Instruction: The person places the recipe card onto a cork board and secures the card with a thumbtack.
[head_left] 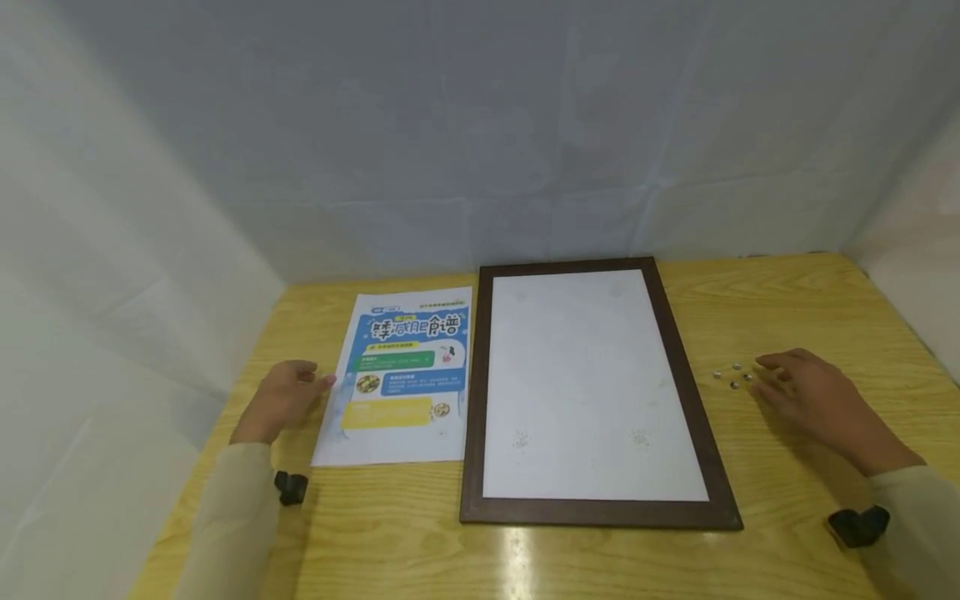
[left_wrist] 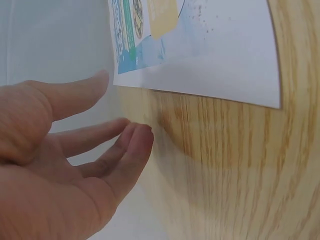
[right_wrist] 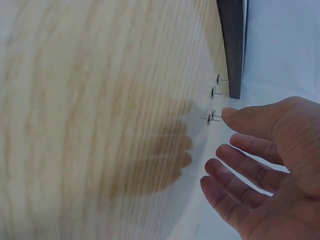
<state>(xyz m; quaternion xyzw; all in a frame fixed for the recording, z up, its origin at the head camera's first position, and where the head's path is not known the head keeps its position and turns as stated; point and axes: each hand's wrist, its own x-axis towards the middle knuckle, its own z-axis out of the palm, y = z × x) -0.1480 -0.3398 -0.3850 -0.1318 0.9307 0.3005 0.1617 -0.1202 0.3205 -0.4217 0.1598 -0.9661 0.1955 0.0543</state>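
Note:
A printed poster sheet (head_left: 412,375) with blue, green and yellow blocks lies flat left of a brown-framed white board (head_left: 585,392). My left hand (head_left: 281,400) hovers by the sheet's left edge with its thumb towards the paper. In the left wrist view that hand's fingers (left_wrist: 137,142) are loosely bent and hold nothing; whether the thumb touches the sheet I cannot tell. Several silver thumbtacks (head_left: 734,385) lie right of the board. Close beside them is my right hand (head_left: 821,408), its fingers relaxed and apart. The thumb comes near one thumbtack (right_wrist: 214,115), with nothing gripped.
All of this lies on a light wood-grain table (head_left: 390,533). Pale sheeting (head_left: 465,125) hangs behind the table's far edge and along both sides. The dark frame's corner (right_wrist: 234,90) stands close to the thumbtacks. A black device (head_left: 291,487) sits at each wrist.

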